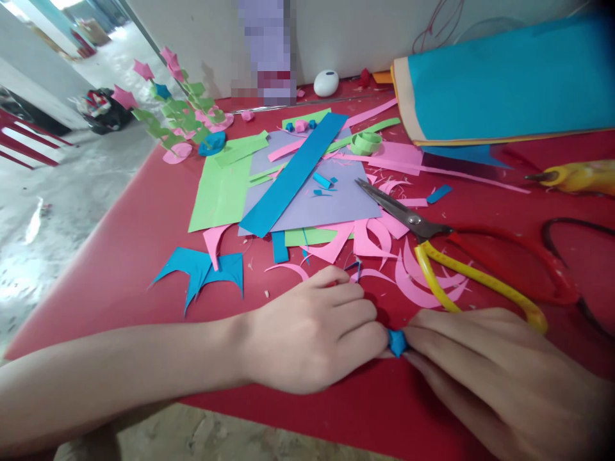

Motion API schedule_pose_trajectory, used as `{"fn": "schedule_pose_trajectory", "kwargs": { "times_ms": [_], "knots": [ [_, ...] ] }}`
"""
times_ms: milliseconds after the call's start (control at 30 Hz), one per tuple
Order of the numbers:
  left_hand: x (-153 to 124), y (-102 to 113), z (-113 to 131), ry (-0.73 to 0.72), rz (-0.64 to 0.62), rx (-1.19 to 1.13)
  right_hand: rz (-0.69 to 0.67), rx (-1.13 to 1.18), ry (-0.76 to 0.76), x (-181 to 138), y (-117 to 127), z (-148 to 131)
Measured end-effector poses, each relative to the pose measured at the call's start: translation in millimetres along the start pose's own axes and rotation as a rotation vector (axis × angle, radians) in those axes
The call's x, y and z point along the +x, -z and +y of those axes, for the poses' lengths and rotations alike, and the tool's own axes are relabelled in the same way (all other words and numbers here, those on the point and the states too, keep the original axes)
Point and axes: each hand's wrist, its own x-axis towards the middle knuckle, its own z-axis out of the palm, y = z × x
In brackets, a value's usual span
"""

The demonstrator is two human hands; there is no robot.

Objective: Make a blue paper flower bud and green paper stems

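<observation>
My left hand [312, 333] and my right hand [485, 365] meet near the front edge of the red table [120, 269]. Between their fingertips sits a small folded piece of blue paper [396, 341], pinched from both sides. The fingers of both hands are pressed together around it. Just beyond the hands lie scissors [423, 230] with red and yellow handles, their blades closed and pointing left. Pink paper offcuts [375, 243] are scattered under and around the scissors.
A long blue strip [293, 176] lies on purple [331, 205] and green sheets [218, 192]. A blue offcut [202, 269] lies at left. Paper flowers [177, 109] stand at the back left. A roll of coloured sheets [509, 83] and a yellow glue gun [576, 176] are at right.
</observation>
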Motion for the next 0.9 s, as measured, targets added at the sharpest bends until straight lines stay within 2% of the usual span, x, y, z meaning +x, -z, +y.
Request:
{"fn": "schedule_pose_trajectory", "kwargs": {
  "times_ms": [300, 600, 733, 900],
  "knots": [
    [1, -1, -2, -0.027, -0.033, -0.005, -0.028, 0.066, -0.026, 3, -1, -4],
    [1, 0, -4, -0.042, -0.091, -0.151, -0.047, 0.129, 0.001, 5, 1, -5],
    [1, 0, -3, -0.019, -0.072, -0.172, -0.005, 0.110, -0.009, 9, 0, -9],
    [1, 0, -2, 0.053, -0.078, -0.203, -0.021, 0.126, -0.026, 17, 0, -13]
  ]
}}
